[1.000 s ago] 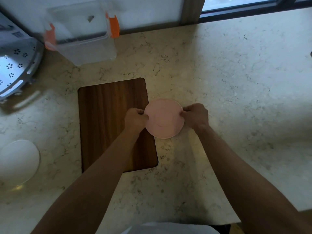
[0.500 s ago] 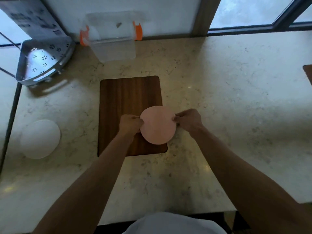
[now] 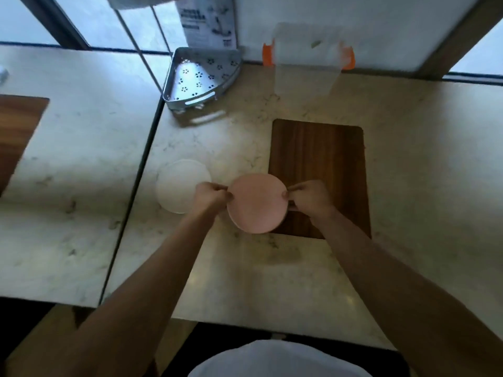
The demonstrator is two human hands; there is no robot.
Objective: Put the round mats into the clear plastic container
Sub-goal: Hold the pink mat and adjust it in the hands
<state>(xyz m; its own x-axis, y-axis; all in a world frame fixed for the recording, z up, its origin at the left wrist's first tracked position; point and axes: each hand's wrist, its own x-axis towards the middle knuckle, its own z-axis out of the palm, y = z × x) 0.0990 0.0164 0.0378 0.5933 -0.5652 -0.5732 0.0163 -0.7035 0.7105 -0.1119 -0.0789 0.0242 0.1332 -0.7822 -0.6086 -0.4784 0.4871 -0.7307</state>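
Note:
I hold a round pink mat (image 3: 257,203) between both hands, above the left front corner of the wooden board (image 3: 321,170). My left hand (image 3: 211,195) pinches its left edge and my right hand (image 3: 310,197) pinches its right edge. A white round mat (image 3: 179,187) lies flat on the marble counter just left of my left hand. The clear plastic container (image 3: 306,66) with orange side clips stands at the back of the counter against the wall, beyond the board.
A grey perforated corner rack (image 3: 201,77) stands at the back left, with a printed card (image 3: 208,20) behind it. A mirror panel on the left reflects the counter. The counter's front edge (image 3: 272,326) runs close to my body.
The view swung left, so the board and container now sit further right. The pink mat, held in both hands, has shifted left off the board toward the white mat.

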